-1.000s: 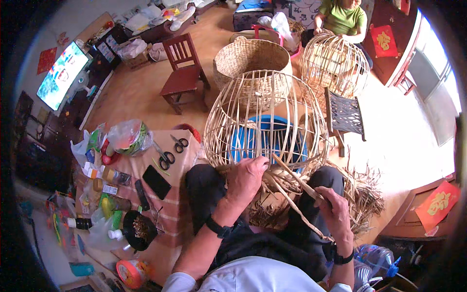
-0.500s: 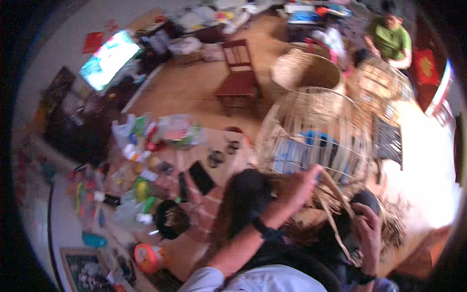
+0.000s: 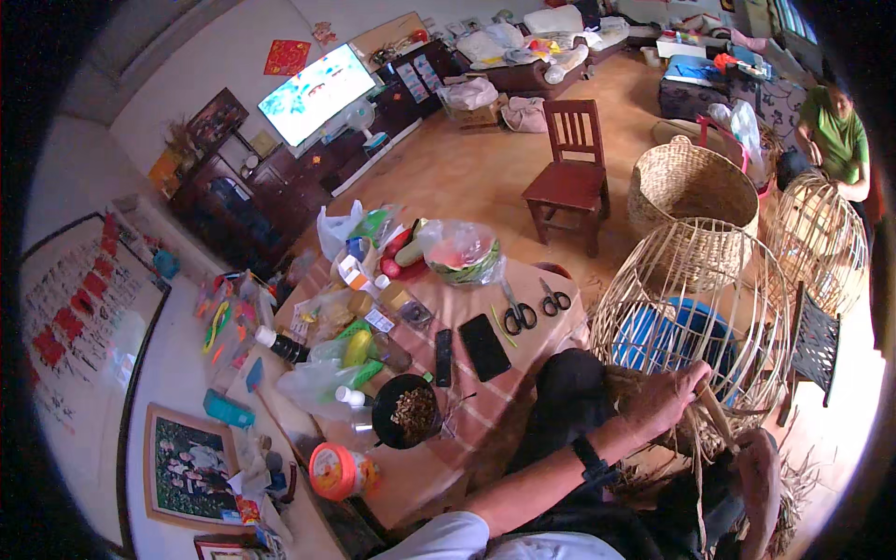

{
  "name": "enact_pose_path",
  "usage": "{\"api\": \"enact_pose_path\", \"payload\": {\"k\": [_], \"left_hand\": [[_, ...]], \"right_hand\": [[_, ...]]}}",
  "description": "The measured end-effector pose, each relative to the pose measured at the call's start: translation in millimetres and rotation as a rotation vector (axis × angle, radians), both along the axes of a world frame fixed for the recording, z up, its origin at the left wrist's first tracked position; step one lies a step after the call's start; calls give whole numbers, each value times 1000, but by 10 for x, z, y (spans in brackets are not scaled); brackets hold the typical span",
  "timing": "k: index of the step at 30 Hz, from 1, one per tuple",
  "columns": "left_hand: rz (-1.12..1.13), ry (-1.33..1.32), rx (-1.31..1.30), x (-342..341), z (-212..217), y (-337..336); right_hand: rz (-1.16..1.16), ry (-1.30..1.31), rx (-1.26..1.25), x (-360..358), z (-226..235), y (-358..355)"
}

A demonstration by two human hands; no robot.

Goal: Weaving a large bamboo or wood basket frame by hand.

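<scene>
Pale walls [image 3: 215, 75] border a brown floor [image 3: 485, 159] bearing a red chair [image 3: 567, 185].

The table [image 3: 495, 411] supports a pair of scissors [image 3: 520, 318] beside a second pair [image 3: 555, 300]. A flat black device [image 3: 484, 347] lies near both; a narrow black device [image 3: 443, 357] lies to its left. Further left sits a black bowl [image 3: 384, 415] of brown pieces [image 3: 414, 411]. A plastic-wrapped melon [image 3: 462, 257] occupies the far side. The floor [image 3: 448, 177] supports a red chair [image 3: 567, 186].

Lg. round pale-tan open-ribbed basket frame [image 3: 695, 308], see-thru, bulging mid-height, long flat tan plant-fibre strips [image 3: 718, 420] at its nr edge, 1 hanging down
</scene>
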State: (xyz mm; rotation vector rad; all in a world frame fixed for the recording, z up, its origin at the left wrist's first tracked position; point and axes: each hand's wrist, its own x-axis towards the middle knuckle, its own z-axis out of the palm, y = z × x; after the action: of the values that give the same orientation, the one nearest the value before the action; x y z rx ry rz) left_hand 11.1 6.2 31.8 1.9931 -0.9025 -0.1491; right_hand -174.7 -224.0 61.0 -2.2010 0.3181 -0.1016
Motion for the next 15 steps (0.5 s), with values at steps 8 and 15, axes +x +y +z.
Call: {"api": "enact_pose_path", "payload": {"k": [8,15], "left_hand": [[-32,-61,-107,0,-103,82],[-51,-121,-69,-68,-32,221]], "right_hand": [[-15,-180,-549,612,422,809],[77,-324,-716,873,118,894]]}}
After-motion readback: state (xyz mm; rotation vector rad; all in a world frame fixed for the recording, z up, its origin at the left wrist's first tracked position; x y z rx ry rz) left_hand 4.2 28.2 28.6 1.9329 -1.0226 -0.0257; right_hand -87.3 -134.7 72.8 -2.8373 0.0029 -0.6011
